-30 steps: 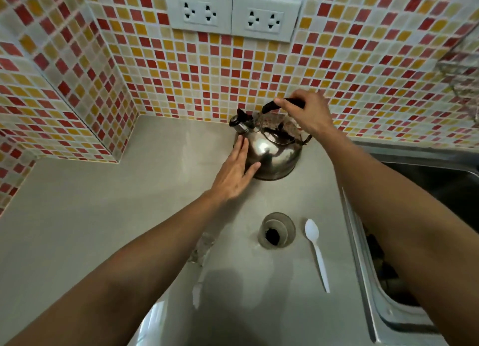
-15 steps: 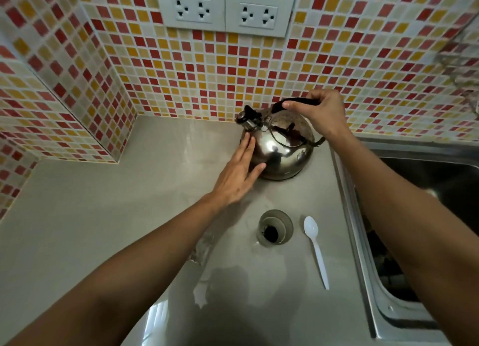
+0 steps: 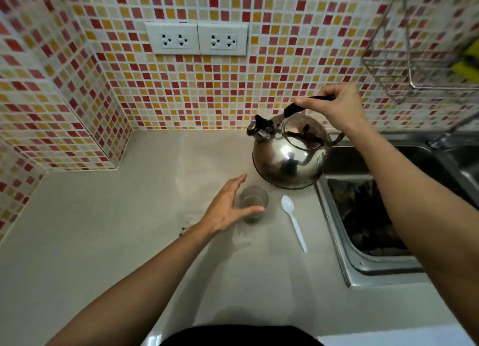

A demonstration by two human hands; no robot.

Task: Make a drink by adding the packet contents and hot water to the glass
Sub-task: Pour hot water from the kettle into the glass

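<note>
My right hand [image 3: 337, 109] grips the shiny steel kettle [image 3: 290, 156] (spout pointing left), just beyond the small clear glass [image 3: 253, 203]; left hand [image 3: 228, 208] spread open beside it.

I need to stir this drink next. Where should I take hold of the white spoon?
Grip the spoon by the thin handle end nearest you, coming from above. It lies flat on the counter, bowl toward the kettle, handle pointing away from the glass, so that end is clear of both.
</note>
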